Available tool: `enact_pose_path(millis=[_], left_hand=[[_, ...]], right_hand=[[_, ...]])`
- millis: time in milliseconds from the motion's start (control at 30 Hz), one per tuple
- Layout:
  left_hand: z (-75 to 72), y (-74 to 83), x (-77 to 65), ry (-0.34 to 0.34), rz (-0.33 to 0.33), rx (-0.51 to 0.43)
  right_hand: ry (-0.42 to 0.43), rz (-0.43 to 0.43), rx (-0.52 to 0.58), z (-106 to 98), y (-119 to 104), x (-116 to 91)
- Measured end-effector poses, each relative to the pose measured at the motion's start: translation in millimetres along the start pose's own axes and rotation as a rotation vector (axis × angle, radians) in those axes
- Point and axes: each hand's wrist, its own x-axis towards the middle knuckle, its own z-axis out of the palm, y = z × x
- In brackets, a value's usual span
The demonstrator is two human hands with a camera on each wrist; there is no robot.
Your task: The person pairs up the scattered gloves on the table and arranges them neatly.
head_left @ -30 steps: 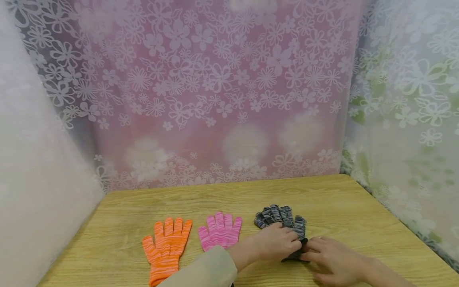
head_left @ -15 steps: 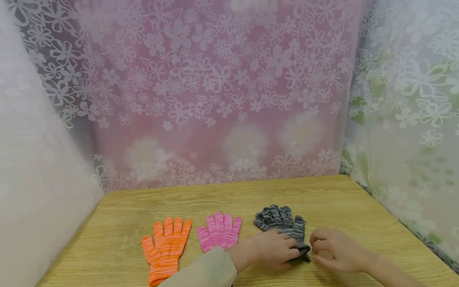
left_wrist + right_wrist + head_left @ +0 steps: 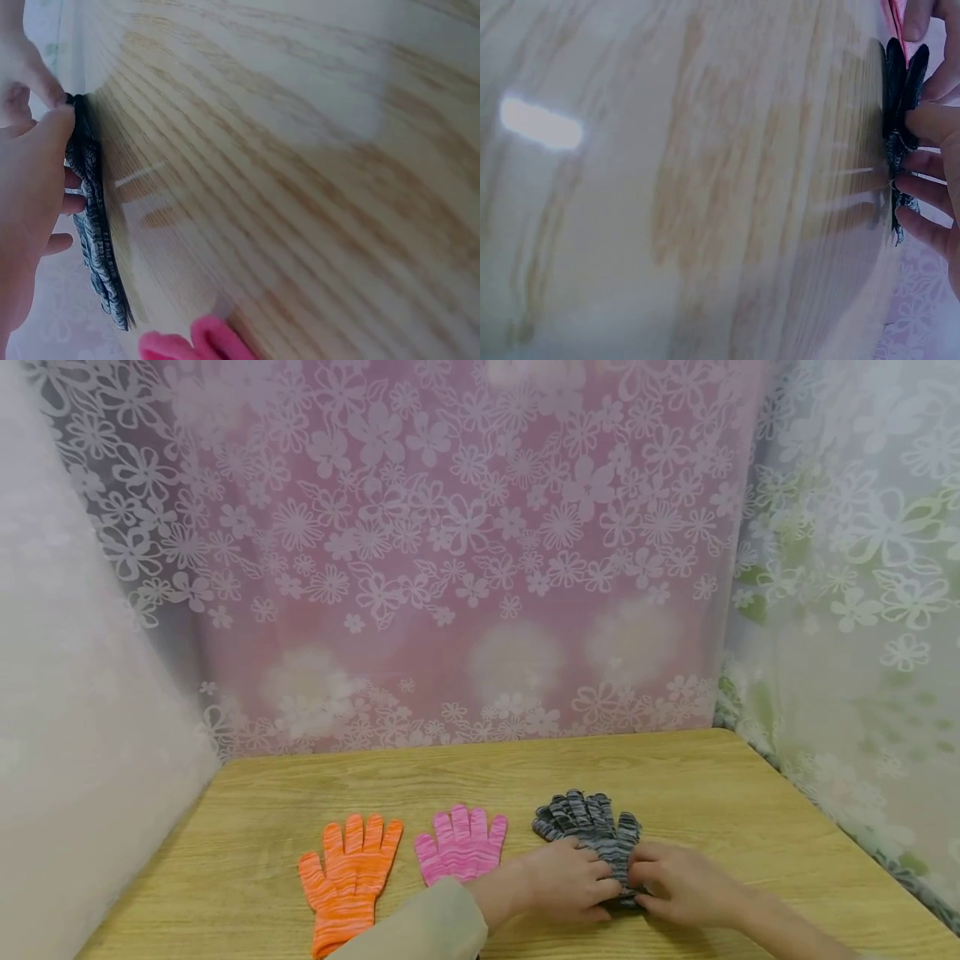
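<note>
A grey-and-black striped knit glove [image 3: 611, 843] lies on the table at the right in the head view, its fingers pointing away. Its dark cuff [image 3: 913, 82] shows two layers at the edge in the right wrist view. My left hand [image 3: 562, 881] lies over the palm and the left side of the cuff, with thumb and fingers gripping there. At the cuff's right side, my right hand [image 3: 686, 881] pinches the edge between thumb and fingers. Both hands partly hide the glove's lower half.
Left of the hands lie a pink knit glove [image 3: 461, 843] and an orange knit glove [image 3: 351, 877], both flat. My left forearm's pale sleeve [image 3: 420, 927] covers part of the pink one. Floral curtains [image 3: 465, 568] surround the wooden table [image 3: 465, 768].
My right hand comes away from the cuff, then returns left onto its edge. The cuff, flared and bent up before, now lies flatter. My left hand stays on the glove.
</note>
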Motion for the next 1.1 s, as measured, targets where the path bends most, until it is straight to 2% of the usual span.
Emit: enact_pose_path(millis=[133,333,467,567,633,733,800,867,967,1100], left_hand=[[1.7,0.3,-0.3,0.021,-0.012,0.016],[-1.6,-0.5,1.3,0.066,0.026,0.052],[-3.4,-0.8,2.1,0.078,0.039,0.094],[-2.6,0.9,2.6,0.071,0.042,0.122],[-1.6,2.4,1.8,0.047,0.041,0.108],[-0.1,3.7,-0.6,0.018,0.025,0.052],[0.3,3.3,-2.0,0.01,0.013,0.009],[0.5,2.5,-2.7,0.024,0.005,-0.028],[1.4,1.9,-2.9,0.039,0.022,-0.069],[4.3,3.4,-3.4,0.055,0.051,-0.102]], right_hand=[[0.023,-0.041,-0.035,3,-2,3],[0.026,-0.041,-0.067,6,-6,6],[0.043,-0.074,-0.093,8,-5,5],[0.049,-0.085,-0.104,8,-5,5],[0.034,-0.072,-0.078,7,-6,4],[-0.036,0.002,0.038,1,-6,5],[-0.07,0.088,0.1,-4,-4,7],[-0.099,0.209,0.125,-10,-1,11],[-0.107,0.388,0.053,-16,7,20],[-0.123,0.553,-0.067,-16,19,28]])
